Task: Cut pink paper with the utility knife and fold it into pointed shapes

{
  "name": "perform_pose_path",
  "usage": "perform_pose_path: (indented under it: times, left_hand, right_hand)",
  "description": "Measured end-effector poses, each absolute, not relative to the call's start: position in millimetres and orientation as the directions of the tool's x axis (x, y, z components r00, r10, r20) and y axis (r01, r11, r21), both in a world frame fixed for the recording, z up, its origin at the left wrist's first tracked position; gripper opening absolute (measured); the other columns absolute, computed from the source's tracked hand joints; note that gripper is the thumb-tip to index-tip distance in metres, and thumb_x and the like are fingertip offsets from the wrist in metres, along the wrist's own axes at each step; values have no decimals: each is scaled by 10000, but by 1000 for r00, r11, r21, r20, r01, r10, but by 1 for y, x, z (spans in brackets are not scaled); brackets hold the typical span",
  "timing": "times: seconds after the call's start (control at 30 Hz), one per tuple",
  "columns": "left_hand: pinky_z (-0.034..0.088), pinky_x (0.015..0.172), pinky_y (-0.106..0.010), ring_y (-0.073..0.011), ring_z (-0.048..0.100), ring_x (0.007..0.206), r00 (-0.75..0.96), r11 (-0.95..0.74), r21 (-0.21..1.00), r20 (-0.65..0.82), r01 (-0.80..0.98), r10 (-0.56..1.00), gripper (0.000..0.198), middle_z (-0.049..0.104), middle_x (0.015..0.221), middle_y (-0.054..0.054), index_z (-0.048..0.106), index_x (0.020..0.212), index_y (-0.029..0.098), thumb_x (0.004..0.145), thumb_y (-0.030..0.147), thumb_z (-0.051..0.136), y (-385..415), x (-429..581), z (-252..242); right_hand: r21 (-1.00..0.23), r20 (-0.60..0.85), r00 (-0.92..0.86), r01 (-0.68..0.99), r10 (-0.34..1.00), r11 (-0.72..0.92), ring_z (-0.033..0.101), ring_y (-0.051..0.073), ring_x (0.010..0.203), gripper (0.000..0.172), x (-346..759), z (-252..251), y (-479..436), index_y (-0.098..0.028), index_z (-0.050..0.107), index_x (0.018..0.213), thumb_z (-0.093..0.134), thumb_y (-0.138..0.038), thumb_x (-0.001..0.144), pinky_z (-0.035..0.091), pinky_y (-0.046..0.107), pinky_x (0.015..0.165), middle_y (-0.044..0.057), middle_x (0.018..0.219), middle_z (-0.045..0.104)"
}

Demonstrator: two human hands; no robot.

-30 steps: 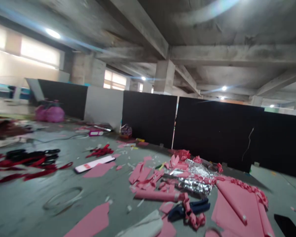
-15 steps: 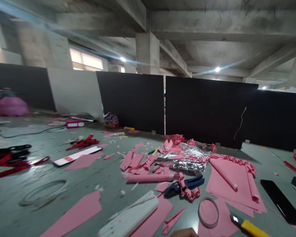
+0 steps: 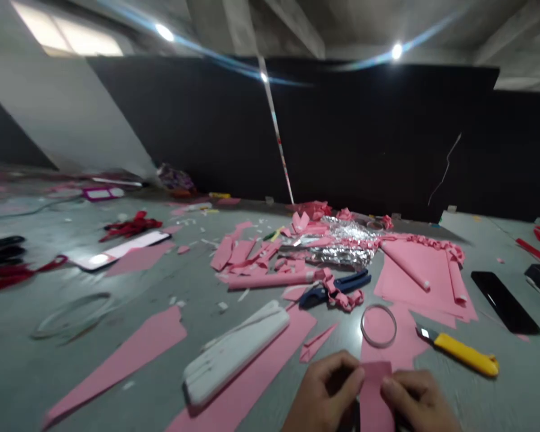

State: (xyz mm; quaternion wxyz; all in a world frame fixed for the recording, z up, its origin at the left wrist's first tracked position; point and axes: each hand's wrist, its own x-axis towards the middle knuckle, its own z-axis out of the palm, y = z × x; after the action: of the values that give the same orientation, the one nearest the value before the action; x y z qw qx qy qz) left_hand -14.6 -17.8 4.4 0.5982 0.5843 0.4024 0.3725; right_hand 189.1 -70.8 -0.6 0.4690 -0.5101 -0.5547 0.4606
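Observation:
At the bottom of the view, my left hand [image 3: 326,393] pinches the left edge of a pink paper strip [image 3: 376,393]. On the strip's right edge my right hand [image 3: 418,399] is closed in the same way, so the paper is held between both. Just beyond the hands a roll of tape [image 3: 378,326] lies on pink paper. A yellow utility knife [image 3: 465,353] rests to the right, its blade pointing left. To the left of my hands are a small folded pink piece [image 3: 317,343] and a long white plastic object [image 3: 236,354] on a pink sheet.
Blue-handled pliers [image 3: 335,288] lie among pink paper chains and scraps, near crumpled foil [image 3: 346,240]. Pink sheets with rolled tubes [image 3: 425,279] lie right of them, beside a black phone [image 3: 505,302]. A lit phone [image 3: 121,251] is at left. A dark partition [image 3: 364,138] stands behind.
The view has tipped downward. Both hands have come into sight holding the pink strip, where only a bit of one hand showed at the bottom edge before.

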Motion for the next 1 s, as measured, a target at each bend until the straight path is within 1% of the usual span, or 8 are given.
perform_pose_path:
  times: [0.1,0.2,0.27,0.5,0.63,0.73,0.87,1.0]
  left_hand:
    - [445,634,-265,-149,530,649,387,99,995,-92,1,918,516,607,688,-3,729,768,180,900,673,799,-23,-15,16]
    - [459,594,-257,-143,554,604,399,177,983,-146,-43,905,484,619,668,6,745,827,182,898,656,805,-23,-15,24]
    - [456,563,-246,-137,558,577,402,212,975,-169,-66,900,481,609,643,13,744,835,179,898,652,803,-23,-14,26]
    - [455,530,-227,-119,538,545,410,225,969,-166,-102,897,426,579,617,27,741,840,179,911,595,797,-25,-13,30]
    - [489,613,-259,-151,590,667,472,226,968,-150,-109,869,395,673,767,-20,775,937,175,929,571,772,-23,-14,33]
    - [497,716,-292,-184,619,784,531,179,983,-127,-46,838,356,719,856,-52,781,909,172,949,523,738,-23,-14,34]
    - [447,692,-282,-158,544,710,522,119,993,-107,11,846,373,640,735,-9,726,768,183,987,480,675,-24,-12,36]
    - [421,668,-269,-136,507,674,508,135,991,-113,-7,854,331,610,710,20,714,765,184,987,428,679,-25,-13,38]
  right_hand:
    - [-992,-34,-76,125,997,-24,382,137,570,691,190,12,-72,-193,625,543,695,-727,977,341,297,546,-12,563,451]
    - [-988,-100,-101,129,990,-86,474,164,645,561,189,22,-75,-185,759,700,724,-672,976,396,295,597,19,666,593]
    - [-986,-115,-113,137,987,-99,492,168,646,543,188,27,-76,-183,786,733,704,-652,994,407,294,596,25,679,619]
    - [-982,-137,-110,149,984,-120,371,136,566,648,190,31,-76,-198,655,595,664,-706,997,345,295,541,-10,589,471]
    - [-980,-157,-90,140,983,-144,342,137,559,672,192,33,-76,-209,632,569,683,-749,966,347,301,531,-14,575,441]
    - [-977,-169,-80,142,982,-157,363,141,566,668,193,33,-76,-200,657,600,682,-763,960,349,301,534,-8,587,454]
    - [-974,-175,-83,162,981,-160,411,146,604,637,194,35,-76,-185,677,648,679,-725,985,368,287,558,1,627,493]
    - [-970,-177,-159,196,971,-145,499,158,660,564,196,40,-77,-164,758,752,668,-649,1027,429,279,616,32,708,612]
